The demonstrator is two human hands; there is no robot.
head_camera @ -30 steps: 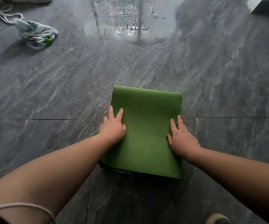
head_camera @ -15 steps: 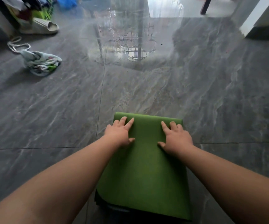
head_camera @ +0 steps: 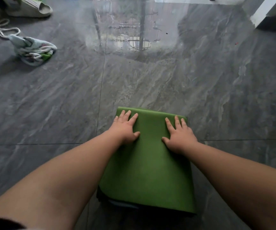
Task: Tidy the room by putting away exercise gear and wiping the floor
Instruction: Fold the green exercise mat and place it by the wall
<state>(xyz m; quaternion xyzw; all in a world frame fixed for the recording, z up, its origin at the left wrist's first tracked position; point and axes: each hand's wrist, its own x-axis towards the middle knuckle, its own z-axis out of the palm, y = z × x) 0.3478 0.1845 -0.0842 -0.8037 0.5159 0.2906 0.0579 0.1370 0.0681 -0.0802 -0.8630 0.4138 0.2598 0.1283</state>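
Head view: looks down along two bare forearms to a green mat on a dark floor.
Mat: the green exercise mat (head_camera: pixel 148 163) lies in the lower centre of the frame, folded or rolled into a thick flat bundle; dark layers show under its near left corner.
Writing: no readable brand, label or lettering shows on the mat's upper face.
Mat relative to hands: both hands rest on its far end, close to the far edge, with bare green surface between them and the rest of the mat running back toward the bottom of the frame.
Left hand (head_camera: pixel 125 126): lies flat near the mat's far left corner, fingers straight and spread, thumb out to the right, pressing and gripping nothing.
Right hand (head_camera: pixel 178 133): lies flat near the far right corner, fingers straight and spread, thumb out to the left, likewise gripping nothing.
Floor (head_camera: pixel 50 103): glossy grey marbled tiles with thin dark joints; a window reflection shines at upper centre.
Drawstring bag (head_camera: pixel 34 51): a crumpled pale patterned pouch lies at upper left, well apart from the mat, its white cord (head_camera: pixel 5 29) looping away toward the corner.
Slipper (head_camera: pixel 32 9): a beige slipper lies at the top left edge.
White post (head_camera: pixel 263 10): a white upright stands at the upper right corner.
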